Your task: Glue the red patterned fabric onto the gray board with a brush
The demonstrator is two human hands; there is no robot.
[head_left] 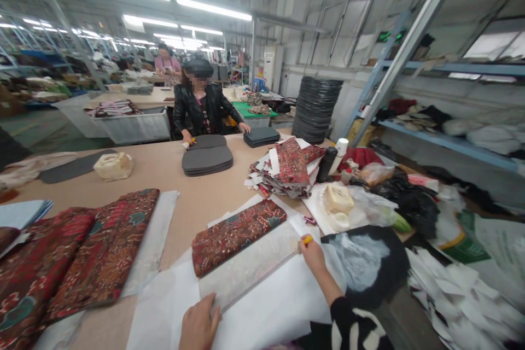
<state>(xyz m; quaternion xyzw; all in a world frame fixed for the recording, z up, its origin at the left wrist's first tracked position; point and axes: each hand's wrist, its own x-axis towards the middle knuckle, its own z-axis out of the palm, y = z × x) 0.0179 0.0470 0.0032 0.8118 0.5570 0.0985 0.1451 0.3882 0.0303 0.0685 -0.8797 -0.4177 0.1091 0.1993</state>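
My left hand (199, 324) lies flat, fingers together, pressing the near end of a translucent white sheet (250, 265) on white paper (283, 306). A folded red patterned fabric piece (235, 234) rests along the sheet's far edge. My right hand (312, 254) is closed round a small yellow-tipped tool (306, 239) at the sheet's right end.
More red patterned fabric (82, 260) lies to the left. A pile of cut pieces (287, 168), bottles (332, 161) and bags (394, 197) crowd the right side. Grey pads (207, 159) sit before a seated person (200, 101) across the table. Paper scraps (451, 295) lie lower right.
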